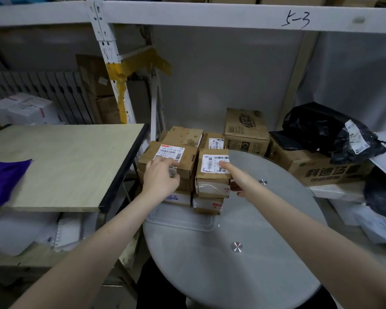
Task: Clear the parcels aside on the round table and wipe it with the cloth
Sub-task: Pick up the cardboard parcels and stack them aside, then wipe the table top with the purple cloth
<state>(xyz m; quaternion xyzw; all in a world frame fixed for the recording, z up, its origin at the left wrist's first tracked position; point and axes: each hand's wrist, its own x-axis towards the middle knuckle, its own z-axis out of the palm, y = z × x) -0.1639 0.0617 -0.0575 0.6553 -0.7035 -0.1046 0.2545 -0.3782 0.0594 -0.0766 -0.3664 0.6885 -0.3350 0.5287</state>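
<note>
Two bare forearms come into shot from the lower edge, no sleeves anywhere along them, no watch, no bracelet, no gloves. The left hand (159, 177) shows short, plain fingernails and no rings. The right hand (240, 180) is just as unadorned, its nails trimmed short too. Both arms are slim and smooth. Below the arms, beside the round table (265, 275), there is dark clothing.

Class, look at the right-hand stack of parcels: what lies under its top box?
Under the top box sit two more cardboard parcels, stacked on the glass table. The right hand covers part of their side; their tops are hidden.
</note>
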